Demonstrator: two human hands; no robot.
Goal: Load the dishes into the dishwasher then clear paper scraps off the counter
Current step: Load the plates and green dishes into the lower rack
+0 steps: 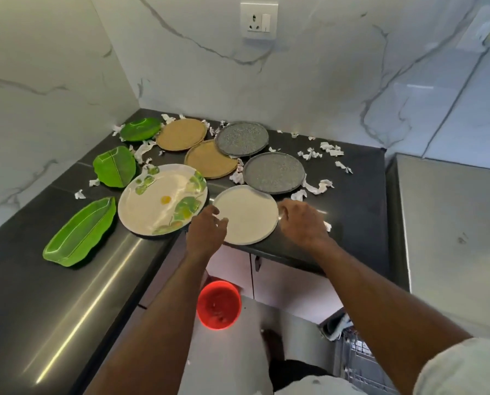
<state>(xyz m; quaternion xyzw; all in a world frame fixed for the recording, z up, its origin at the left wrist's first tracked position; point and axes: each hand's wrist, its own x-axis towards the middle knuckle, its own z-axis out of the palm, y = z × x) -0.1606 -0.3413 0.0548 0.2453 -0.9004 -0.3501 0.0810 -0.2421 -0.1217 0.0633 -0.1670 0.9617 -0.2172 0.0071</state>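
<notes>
The plain white plate (245, 215) lies flat at the near edge of the dark counter (352, 201), its near rim slightly overhanging. The left hand (206, 232) is at the plate's left rim, fingers loosely curled and spread, holding nothing; contact with the rim cannot be confirmed. The right hand (302, 220) is at the right rim, fingers curled downward near the edge; whether it grips the plate cannot be told.

Left of the white plate, just beside it, lies a large leaf-patterned plate (161, 199). Far of it lie two grey speckled plates (273, 172) and two tan plates (211, 158); the farther grey plate overlaps the nearer tan one. Three green leaf-shaped dishes (80, 233) line the left side, from near to far. Paper scraps (318, 186) are scattered between and around the dishes, mostly to the far side and right.

Below the counter, a red bucket (218, 305) stands on the floor. The dishwasher rack (357, 360) shows at the near right.
</notes>
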